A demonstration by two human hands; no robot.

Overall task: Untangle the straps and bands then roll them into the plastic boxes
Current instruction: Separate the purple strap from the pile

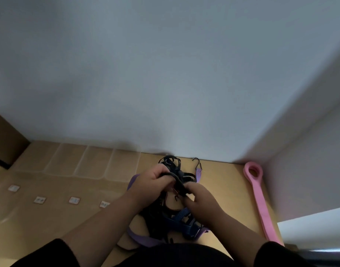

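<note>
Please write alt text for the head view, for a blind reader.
Both hands, left hand and right hand, grip a black cord above a tangle of straps on a table. Clear boxes sit left; a pink band lies right.

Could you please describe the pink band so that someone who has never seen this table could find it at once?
Start at the wooden table and go to its right edge, beside the white wall. The pink band lies flat there, running from the far corner toward the person, its far end forming a loop. Unlike the dark tangle of straps, it lies alone and untangled.
</note>
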